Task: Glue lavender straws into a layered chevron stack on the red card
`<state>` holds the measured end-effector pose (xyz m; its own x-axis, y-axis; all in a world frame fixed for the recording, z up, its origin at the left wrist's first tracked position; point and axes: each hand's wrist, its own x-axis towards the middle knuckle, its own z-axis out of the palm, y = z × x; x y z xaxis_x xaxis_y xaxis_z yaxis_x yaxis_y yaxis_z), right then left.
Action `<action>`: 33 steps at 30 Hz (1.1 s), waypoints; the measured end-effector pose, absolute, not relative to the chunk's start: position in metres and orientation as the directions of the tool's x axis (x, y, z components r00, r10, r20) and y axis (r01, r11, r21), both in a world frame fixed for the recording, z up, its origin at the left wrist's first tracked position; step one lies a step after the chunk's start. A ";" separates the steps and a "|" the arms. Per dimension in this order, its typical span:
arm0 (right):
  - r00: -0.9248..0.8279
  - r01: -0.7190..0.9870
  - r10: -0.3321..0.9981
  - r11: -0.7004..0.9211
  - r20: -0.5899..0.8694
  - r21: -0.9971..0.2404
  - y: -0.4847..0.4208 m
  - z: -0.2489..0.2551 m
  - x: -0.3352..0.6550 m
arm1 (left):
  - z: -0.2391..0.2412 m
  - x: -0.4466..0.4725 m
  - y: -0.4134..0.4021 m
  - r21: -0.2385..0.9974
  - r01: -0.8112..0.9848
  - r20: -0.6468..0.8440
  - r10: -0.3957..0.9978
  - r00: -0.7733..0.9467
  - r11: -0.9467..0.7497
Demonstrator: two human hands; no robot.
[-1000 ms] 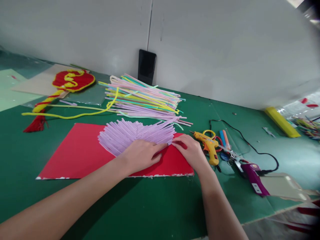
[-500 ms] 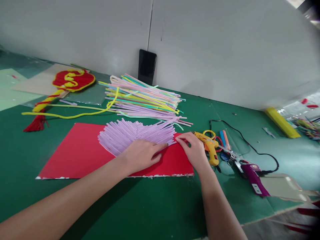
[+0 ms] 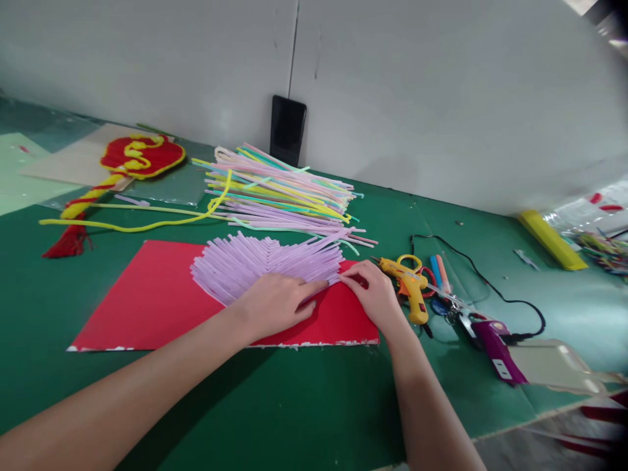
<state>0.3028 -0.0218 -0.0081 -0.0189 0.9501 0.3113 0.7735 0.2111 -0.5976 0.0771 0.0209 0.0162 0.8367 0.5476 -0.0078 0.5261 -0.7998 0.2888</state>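
Lilac pipe cleaners lie side by side on a red board, forming a fan or leaf-like shape with a central seam. My left hand rests over the lower part of the shape. Its index finger is stretched out and presses near the right edge, with the thumb apart below. At that edge my right hand is closed in a pinch, thumb and index finger at the end of a lilac pipe cleaner. The left palm hides part of the lower strands.
Behind the board lies a pile of coloured pipe cleaners; a phone leans on the wall. A yellow glue gun, markers and a purple power block with a cord stand right. A red-and-yellow fan lies left.
My right hand has shifted slightly left, and its thumb and index finger have closed on the strand end. My left hand stays in about the same place.
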 end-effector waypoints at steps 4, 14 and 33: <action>-0.006 0.769 0.955 0.195 0.298 -0.608 -0.022 -0.008 0.303 | 0.016 0.077 0.021 0.295 0.523 -0.002 0.547 0.837 -0.800; 0.028 0.754 0.976 0.121 0.216 -0.646 -0.025 -0.002 0.301 | 0.018 0.077 0.020 0.310 0.526 -0.004 0.552 0.834 -0.792; 0.165 0.449 0.986 -0.044 0.035 -0.892 -0.023 -0.002 0.299 | 0.015 0.074 0.020 0.323 0.520 0.006 0.551 0.834 -0.791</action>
<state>0.2988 -0.0229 -0.0023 0.1650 0.9857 0.0345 0.4493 -0.0439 -0.8923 0.0743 0.0204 0.0150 0.8345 0.5510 0.0055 0.5201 -0.7908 0.3227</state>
